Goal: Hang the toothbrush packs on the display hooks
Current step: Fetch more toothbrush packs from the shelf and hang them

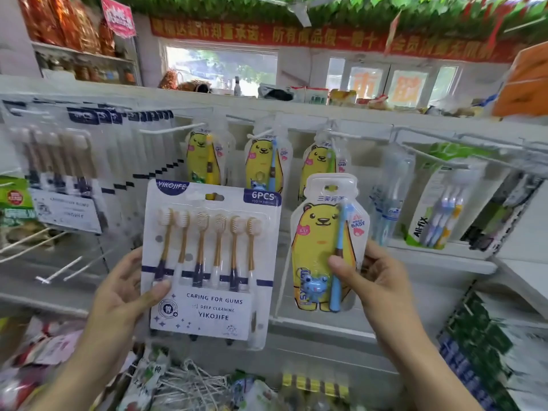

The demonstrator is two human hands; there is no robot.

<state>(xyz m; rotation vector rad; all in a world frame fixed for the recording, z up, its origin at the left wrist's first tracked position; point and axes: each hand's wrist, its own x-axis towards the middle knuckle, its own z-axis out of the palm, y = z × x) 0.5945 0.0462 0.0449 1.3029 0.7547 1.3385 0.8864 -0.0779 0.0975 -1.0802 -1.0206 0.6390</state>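
My left hand point(127, 295) grips a white six-brush toothbrush pack point(207, 262) by its lower left edge, held upright in front of the display. My right hand point(376, 280) holds a yellow bear kids' toothbrush pack point(323, 247) with a blue brush, thumb across its front. Behind them, white display hooks point(172, 129) stick out from the panel. Three matching yellow bear packs point(264, 161) hang on hooks just above my hands. More six-brush packs point(59, 167) hang blurred at the left.
Other toothbrush packs point(439, 209) hang at the right on a wire rail. Bare white hooks point(56, 271) jut out at lower left. Bagged goods point(178, 384) lie below. A shelf top point(296, 109) carries assorted items.
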